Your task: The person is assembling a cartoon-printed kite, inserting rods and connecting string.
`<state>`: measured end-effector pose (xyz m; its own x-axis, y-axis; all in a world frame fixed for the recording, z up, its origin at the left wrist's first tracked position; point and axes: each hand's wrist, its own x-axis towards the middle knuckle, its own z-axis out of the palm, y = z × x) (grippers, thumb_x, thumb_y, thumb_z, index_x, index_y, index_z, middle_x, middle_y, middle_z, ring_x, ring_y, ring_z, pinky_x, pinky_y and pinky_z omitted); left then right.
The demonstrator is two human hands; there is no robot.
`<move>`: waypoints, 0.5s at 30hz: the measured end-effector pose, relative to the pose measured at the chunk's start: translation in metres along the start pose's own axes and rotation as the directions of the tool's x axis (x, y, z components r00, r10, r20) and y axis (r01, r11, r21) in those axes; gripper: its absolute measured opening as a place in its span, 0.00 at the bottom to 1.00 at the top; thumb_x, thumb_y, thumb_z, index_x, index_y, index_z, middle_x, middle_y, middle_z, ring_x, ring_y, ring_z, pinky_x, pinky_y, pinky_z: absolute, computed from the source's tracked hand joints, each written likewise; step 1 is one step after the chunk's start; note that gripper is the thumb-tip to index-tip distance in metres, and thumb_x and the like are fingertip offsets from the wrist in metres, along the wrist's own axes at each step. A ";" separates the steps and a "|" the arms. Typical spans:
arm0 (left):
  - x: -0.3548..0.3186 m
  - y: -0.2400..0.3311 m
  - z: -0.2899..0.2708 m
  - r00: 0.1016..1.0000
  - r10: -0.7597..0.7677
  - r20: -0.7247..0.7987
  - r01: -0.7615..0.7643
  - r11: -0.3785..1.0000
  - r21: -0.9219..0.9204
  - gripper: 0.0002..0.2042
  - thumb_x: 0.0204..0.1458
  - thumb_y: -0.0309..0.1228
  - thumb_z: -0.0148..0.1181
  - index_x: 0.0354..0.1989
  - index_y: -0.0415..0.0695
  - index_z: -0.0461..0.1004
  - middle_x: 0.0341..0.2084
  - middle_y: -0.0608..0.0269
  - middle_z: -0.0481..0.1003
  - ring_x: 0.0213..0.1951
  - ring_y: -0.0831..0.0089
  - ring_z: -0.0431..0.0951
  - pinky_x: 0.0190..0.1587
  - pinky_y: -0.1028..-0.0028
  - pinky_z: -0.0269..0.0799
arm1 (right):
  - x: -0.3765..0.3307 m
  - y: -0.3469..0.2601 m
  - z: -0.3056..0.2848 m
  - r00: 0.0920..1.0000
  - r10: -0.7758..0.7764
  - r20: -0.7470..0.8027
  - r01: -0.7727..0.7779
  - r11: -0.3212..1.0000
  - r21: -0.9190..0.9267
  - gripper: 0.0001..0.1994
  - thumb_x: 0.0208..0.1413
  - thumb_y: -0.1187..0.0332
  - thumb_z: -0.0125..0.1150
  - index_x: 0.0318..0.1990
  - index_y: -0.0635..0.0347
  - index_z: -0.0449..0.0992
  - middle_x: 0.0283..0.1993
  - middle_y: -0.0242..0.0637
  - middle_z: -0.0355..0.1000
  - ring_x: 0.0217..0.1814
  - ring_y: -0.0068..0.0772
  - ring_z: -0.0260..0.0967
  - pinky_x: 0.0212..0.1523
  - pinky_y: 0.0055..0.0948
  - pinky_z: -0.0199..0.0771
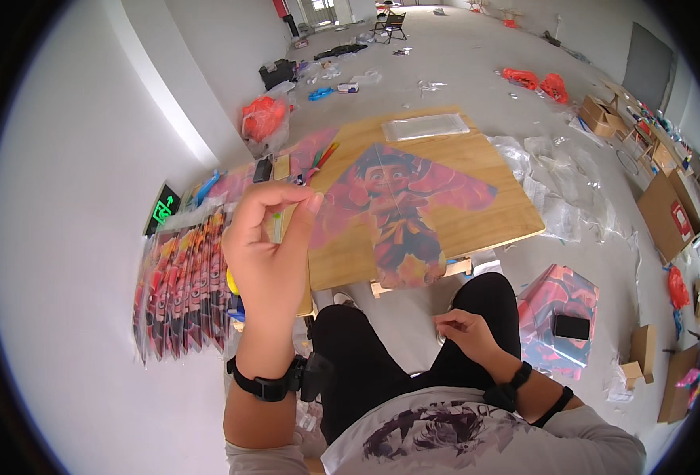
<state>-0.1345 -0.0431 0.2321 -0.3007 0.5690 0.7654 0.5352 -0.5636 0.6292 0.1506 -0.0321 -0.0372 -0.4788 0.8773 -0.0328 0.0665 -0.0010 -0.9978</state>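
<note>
Black trousers fill the lower middle of the view, the person sitting with knees up against a low wooden worktop (492, 210). Resting on the right thigh, the right hand (465, 331) has thumb and forefinger pressed together on something very fine, probably a thread or line; it is too thin to make out. Raised close to the camera, the left hand (267, 249) has its fingertips pinched at the top on a small pale piece, perhaps the other end of that line, held high as if to keep it taut and clear of the lap.

Beyond the hands a printed kite (393, 214), red and pink with a cartoon figure, lies flat on the worktop with its lower tip hanging over the near edge, within easy reach. A clear plastic bag (425, 127) lies at the far edge. To the left, a stack of packaged kites (184, 277) leans in a row along the wall. Cardboard boxes (667, 210) and loose plastic wrap (560, 186) are scattered over the floor to the right.
</note>
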 end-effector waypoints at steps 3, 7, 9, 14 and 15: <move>0.017 -0.001 0.010 0.999 -0.002 0.038 0.002 1.000 -0.012 0.06 0.53 0.19 0.68 0.37 0.38 0.77 0.34 0.64 0.78 0.39 0.78 0.78 0.48 0.77 0.73 | 0.002 -0.009 -0.001 0.995 0.100 -0.016 -0.096 0.982 0.162 0.07 0.61 0.75 0.65 0.46 0.62 0.82 0.37 0.27 0.76 0.36 0.15 0.71 0.40 0.17 0.70; 0.041 -0.008 0.027 0.993 0.066 0.099 -0.069 0.997 0.025 0.05 0.54 0.19 0.67 0.37 0.38 0.77 0.35 0.63 0.78 0.39 0.77 0.78 0.47 0.76 0.73 | 0.011 0.001 -0.007 0.997 0.074 0.006 -0.074 0.985 0.154 0.05 0.60 0.75 0.67 0.43 0.63 0.81 0.38 0.28 0.77 0.37 0.15 0.71 0.40 0.18 0.71; 0.053 -0.012 0.039 0.988 0.112 0.110 -0.111 0.994 -0.010 0.05 0.54 0.19 0.67 0.37 0.39 0.78 0.35 0.63 0.78 0.39 0.77 0.78 0.46 0.76 0.73 | 0.017 0.001 -0.008 0.999 0.001 -0.041 0.004 0.993 0.120 0.05 0.60 0.75 0.66 0.42 0.63 0.81 0.38 0.28 0.77 0.37 0.16 0.71 0.39 0.18 0.71; 0.080 -0.037 0.062 0.971 0.187 0.148 -0.192 0.981 0.019 0.05 0.57 0.20 0.65 0.40 0.38 0.77 0.35 0.68 0.77 0.38 0.81 0.74 0.45 0.79 0.71 | 0.029 -0.006 -0.015 0.988 0.152 0.007 -0.150 0.971 0.184 0.05 0.60 0.76 0.66 0.42 0.65 0.80 0.38 0.32 0.78 0.37 0.19 0.73 0.39 0.19 0.72; 0.085 -0.044 0.068 0.983 0.088 0.163 -0.083 0.996 -0.037 0.05 0.57 0.20 0.65 0.40 0.39 0.77 0.34 0.69 0.77 0.38 0.82 0.74 0.45 0.79 0.70 | 0.032 -0.007 -0.015 0.991 0.134 0.005 -0.130 0.951 0.282 0.05 0.60 0.76 0.66 0.43 0.65 0.80 0.39 0.33 0.79 0.37 0.20 0.73 0.40 0.19 0.73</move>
<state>-0.1298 0.0703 0.2606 -0.1193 0.6071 0.7856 0.5292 -0.6306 0.5677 0.1485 0.0032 -0.0303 -0.4701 0.8668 -0.1661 -0.1212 -0.2498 -0.9607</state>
